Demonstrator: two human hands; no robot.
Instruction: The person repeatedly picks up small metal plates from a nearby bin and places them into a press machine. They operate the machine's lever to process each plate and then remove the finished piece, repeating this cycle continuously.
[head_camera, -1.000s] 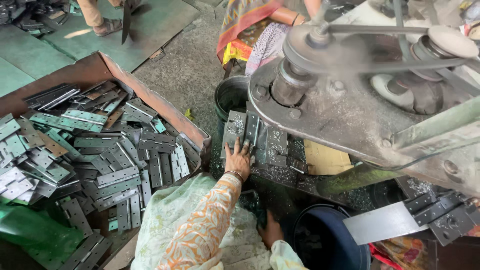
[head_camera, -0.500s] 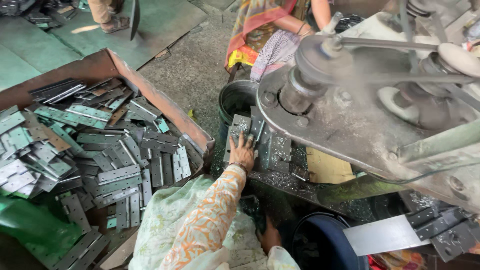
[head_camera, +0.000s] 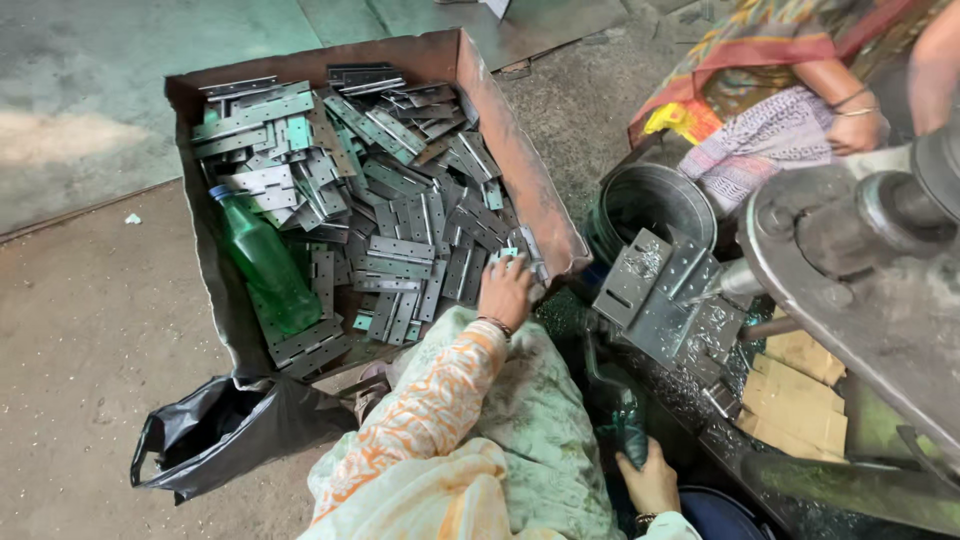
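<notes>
Left hand (head_camera: 505, 290) now off the machine plates (head_camera: 665, 295), back at box (head_camera: 520, 175) edge, fingers curled onto hinges (head_camera: 400, 250), fetching more stock; right hand (head_camera: 650, 480) gripping bottle (head_camera: 625, 425) low.

Left hand (head_camera: 505, 290) moved off hinges (head_camera: 660, 295) under machine, now at tray (head_camera: 520, 170) edge.

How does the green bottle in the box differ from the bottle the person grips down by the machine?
The green plastic bottle lies on its side on the metal hinge plates in the rusty box, untouched; the darker bottle is more upright, gripped by the right hand. The first shows whole, with a blue cap; the second is partly hidden. The left hand reaches the plates instead. Both are greenish bottles.
</notes>
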